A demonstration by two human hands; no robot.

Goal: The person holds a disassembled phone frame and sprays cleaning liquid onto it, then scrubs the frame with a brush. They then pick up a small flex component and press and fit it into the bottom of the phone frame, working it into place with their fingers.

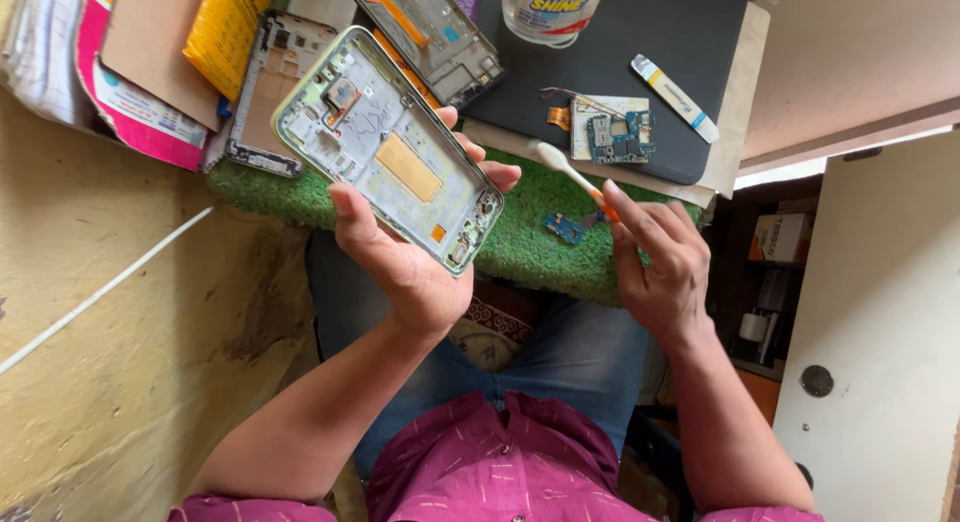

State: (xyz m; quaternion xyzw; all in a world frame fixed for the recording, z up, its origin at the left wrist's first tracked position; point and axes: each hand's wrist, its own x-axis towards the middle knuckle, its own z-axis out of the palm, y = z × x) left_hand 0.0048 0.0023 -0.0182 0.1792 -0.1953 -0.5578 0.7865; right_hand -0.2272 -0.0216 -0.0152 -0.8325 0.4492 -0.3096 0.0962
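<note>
Left hand (405, 257): grips a pale green phone frame with its inner side up (388, 150); thumb on the near long edge, fingers curled over the far edge, so the frame sits tilted above the counter's front edge.
Phone frame detail: a tan rectangular pad in the middle, a small orange patch near its lower corner, small metal parts at both ends.
Right hand (660, 267): pinches a white toothbrush with an orange grip (575, 177) between thumb and fingertips; the brush head points toward the frame but stays apart from it.
Green artificial-grass mat (540, 237): lies on the counter (730, 132) under both hands; a small blue circuit board (565, 227) rests on it just beside the brush handle.
Dark flat mat (650, 52): farther back, carrying a blue-and-cream circuit board with an orange flex strip (610, 132), and a white stick-shaped tool with yellow and blue bands (675, 97).
Clear plastic bottle with a blue, yellow and red label (553, 7): stands at the dark mat's far edge, top cut off by the picture.
Second phone frame, dark with an orange strip (425, 32): behind the held frame, lying tilted.
Third phone frame, grey-edged with a tan inside (265, 92): to the left, partly under the held frame.
Yellow padded packet (225, 27): far left, beside a brown cardboard sheet (150, 47) and a pink-edged printed package (130, 107).
Small cardboard box with red lettering (780, 237): on a lower shelf at the right.
</note>
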